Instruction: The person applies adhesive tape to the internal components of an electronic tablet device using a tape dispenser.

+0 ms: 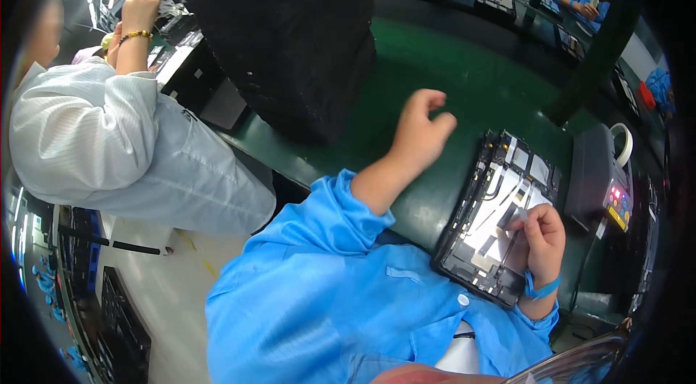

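An opened flat electronic device [478,199], with a black frame, silvery plates and small boards, lies tilted on the green table in front of me. Over its right half, my right hand [545,243] pinches a small greyish strip [520,216] between thumb and fingertips. A blue band circles that wrist. My left hand [424,130] is raised above the table, left of the device's far end. Its thumb and forefinger are apart, with nothing between them. The other fingers curl inward, partly hidden.
A grey tape dispenser [598,174] with a lit red display stands right of the device. A tall black covered block [290,43] rises at the far left of the table [464,80]. A person in a pale shirt [87,130] stands at left. Blue-sleeved workers sit beyond, with similar devices.
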A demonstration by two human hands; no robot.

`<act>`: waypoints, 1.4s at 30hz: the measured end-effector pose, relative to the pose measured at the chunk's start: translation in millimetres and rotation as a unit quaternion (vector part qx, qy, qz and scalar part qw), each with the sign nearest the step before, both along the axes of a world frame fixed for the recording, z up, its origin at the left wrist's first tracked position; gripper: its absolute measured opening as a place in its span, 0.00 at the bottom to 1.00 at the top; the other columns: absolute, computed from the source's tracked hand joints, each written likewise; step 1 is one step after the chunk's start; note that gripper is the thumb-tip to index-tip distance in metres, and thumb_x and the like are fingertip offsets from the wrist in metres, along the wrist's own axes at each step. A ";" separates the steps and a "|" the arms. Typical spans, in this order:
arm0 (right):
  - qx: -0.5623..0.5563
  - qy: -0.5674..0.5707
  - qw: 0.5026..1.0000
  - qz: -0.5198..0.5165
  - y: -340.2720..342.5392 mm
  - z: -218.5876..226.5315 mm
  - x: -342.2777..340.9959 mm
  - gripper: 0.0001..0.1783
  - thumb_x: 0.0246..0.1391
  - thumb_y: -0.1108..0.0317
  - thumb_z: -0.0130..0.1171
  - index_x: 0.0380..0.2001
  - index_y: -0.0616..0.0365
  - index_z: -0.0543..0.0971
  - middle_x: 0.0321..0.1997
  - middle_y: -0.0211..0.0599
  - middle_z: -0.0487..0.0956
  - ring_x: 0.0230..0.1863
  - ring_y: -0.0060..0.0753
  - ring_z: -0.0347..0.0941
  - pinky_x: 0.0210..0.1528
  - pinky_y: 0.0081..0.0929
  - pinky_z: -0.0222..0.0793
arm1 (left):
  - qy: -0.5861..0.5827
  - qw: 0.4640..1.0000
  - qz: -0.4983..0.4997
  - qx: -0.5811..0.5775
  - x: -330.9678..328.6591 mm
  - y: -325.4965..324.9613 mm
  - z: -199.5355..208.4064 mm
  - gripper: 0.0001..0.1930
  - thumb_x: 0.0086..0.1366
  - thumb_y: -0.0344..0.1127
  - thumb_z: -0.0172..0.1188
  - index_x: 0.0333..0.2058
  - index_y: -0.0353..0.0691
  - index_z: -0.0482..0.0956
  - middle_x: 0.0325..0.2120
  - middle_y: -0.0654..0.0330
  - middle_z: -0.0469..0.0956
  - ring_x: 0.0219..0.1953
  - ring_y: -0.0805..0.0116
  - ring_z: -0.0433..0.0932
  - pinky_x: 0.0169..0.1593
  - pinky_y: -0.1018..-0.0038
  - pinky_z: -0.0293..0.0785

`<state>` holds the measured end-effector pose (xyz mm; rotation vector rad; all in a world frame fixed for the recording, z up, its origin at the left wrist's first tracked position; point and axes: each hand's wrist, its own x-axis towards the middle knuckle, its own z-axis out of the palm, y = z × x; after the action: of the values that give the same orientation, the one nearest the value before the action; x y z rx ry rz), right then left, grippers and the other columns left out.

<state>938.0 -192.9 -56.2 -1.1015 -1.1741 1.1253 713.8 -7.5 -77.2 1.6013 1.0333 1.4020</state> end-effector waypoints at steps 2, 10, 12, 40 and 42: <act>0.036 0.027 0.998 -0.045 -6.3 1.9 -2.4 0.06 0.60 0.69 0.54 0.34 0.57 0.69 0.30 0.31 0.77 0.33 0.20 0.71 0.39 0.18 0.67 | 0.071 0.982 -0.146 0.092 5.1 -43.3 37.2 0.12 0.52 0.30 0.59 0.37 0.37 0.75 0.39 0.57 0.73 0.44 0.66 0.72 0.47 0.72 0.68; 0.109 -0.024 0.952 -0.285 -15.6 -4.0 17.4 0.21 0.60 0.70 0.50 0.55 0.56 0.61 0.55 0.41 0.69 0.59 0.33 0.62 0.61 0.31 0.56 | 0.223 0.859 -0.410 0.212 33.5 -69.9 64.2 0.12 0.53 0.32 0.58 0.37 0.36 0.77 0.35 0.55 0.74 0.40 0.56 0.73 0.45 0.66 0.69; 0.058 0.023 0.965 -0.255 -23.5 -25.0 15.0 0.28 0.57 0.70 0.52 0.58 0.56 0.55 0.61 0.44 0.63 0.64 0.35 0.56 0.64 0.32 0.52 | 0.241 0.844 -0.428 0.215 43.8 -69.2 67.9 0.13 0.53 0.33 0.59 0.38 0.35 0.77 0.35 0.55 0.74 0.39 0.56 0.73 0.43 0.67 0.70; -0.110 -0.159 0.973 -0.123 60.8 -2.1 47.2 0.33 0.47 0.79 0.60 0.57 0.59 0.60 0.51 0.44 0.68 0.37 0.21 0.70 0.40 0.19 0.69 | 0.475 0.763 -0.300 0.320 75.9 -42.5 49.3 0.26 0.51 0.45 0.66 0.50 0.48 0.77 0.59 0.47 0.62 0.65 0.42 0.51 0.64 0.47 0.50; -0.117 -0.108 0.981 -0.115 62.1 -3.7 48.7 0.33 0.47 0.79 0.60 0.57 0.60 0.60 0.51 0.43 0.68 0.38 0.22 0.71 0.40 0.19 0.69 | 0.474 0.766 -0.296 0.318 75.3 -42.3 46.1 0.26 0.51 0.45 0.66 0.50 0.48 0.77 0.59 0.47 0.61 0.65 0.42 0.51 0.64 0.47 0.50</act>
<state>986.8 -130.9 -59.9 -1.5314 -1.0633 0.9971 789.1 -49.8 -31.2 2.9632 0.3904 0.4230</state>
